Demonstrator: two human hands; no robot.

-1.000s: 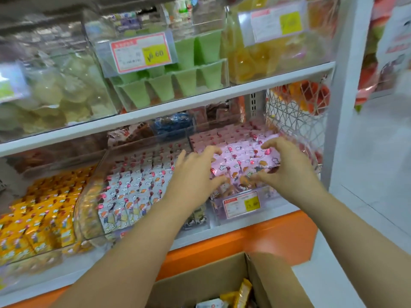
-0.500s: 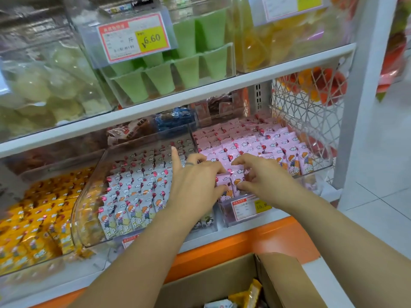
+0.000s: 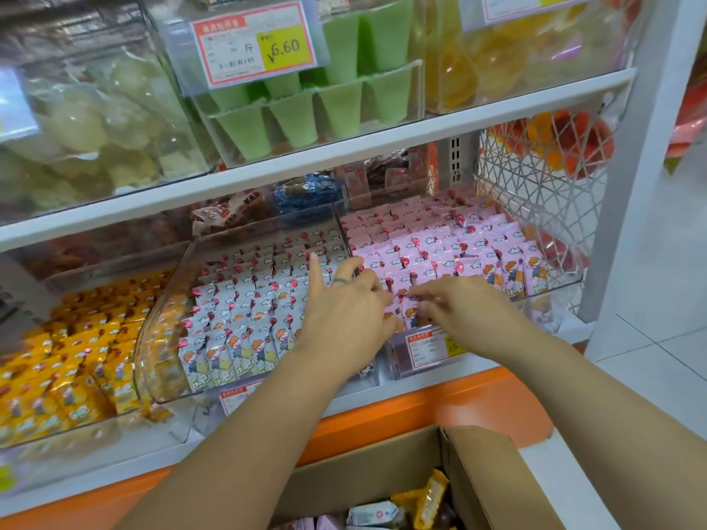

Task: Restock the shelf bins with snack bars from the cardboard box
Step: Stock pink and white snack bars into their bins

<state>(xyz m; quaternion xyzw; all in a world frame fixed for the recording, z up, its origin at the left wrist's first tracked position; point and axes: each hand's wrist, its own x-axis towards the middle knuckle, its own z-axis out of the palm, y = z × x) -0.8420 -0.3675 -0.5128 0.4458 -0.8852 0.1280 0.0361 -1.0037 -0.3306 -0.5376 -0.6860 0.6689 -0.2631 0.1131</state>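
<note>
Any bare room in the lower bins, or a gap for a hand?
Pink bin, white bin and yellow bin are packed in rows; left hand and right hand crowd the pink front. Room only above the bars, under the upper shelf.

The price tag (image 3: 254,45) on the upper clear bin (image 3: 382,76) reads "6.60"; other labels are blurred.
</note>
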